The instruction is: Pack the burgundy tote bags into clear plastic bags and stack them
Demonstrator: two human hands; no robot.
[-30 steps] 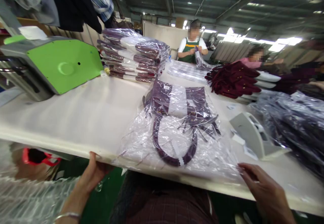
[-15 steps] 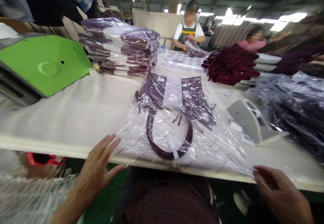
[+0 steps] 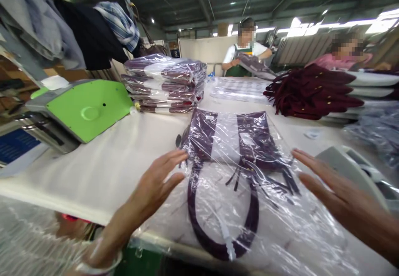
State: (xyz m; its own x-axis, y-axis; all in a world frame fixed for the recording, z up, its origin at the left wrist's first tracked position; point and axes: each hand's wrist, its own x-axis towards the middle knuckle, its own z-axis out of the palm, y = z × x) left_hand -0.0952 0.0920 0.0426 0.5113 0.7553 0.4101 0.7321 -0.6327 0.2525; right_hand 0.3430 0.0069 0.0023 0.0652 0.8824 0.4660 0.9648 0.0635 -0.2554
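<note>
A dark purple handbag lies in a clear plastic bag on the white table, a white band round its middle. Its looped handle points toward me, with a pale wrap at the lowest part of the loop. My left hand is at the handbag's left side, fingers stretched out and apart from the thumb, holding nothing. At the right side my right hand is open too, fingers extended beside the plastic. Whether the fingertips touch the plastic is hard to tell.
Wrapped bags are stacked at the back left, beside a green-sided machine and a metal flask. Dark red bags are piled at the back right. A grey dispenser stands right. A person handles a bag across the table.
Both hands have moved forward and inward, to the sides of the handbag. My right hand has let go of the plastic bag's corner. The view has shifted, and the handbag appears larger.
</note>
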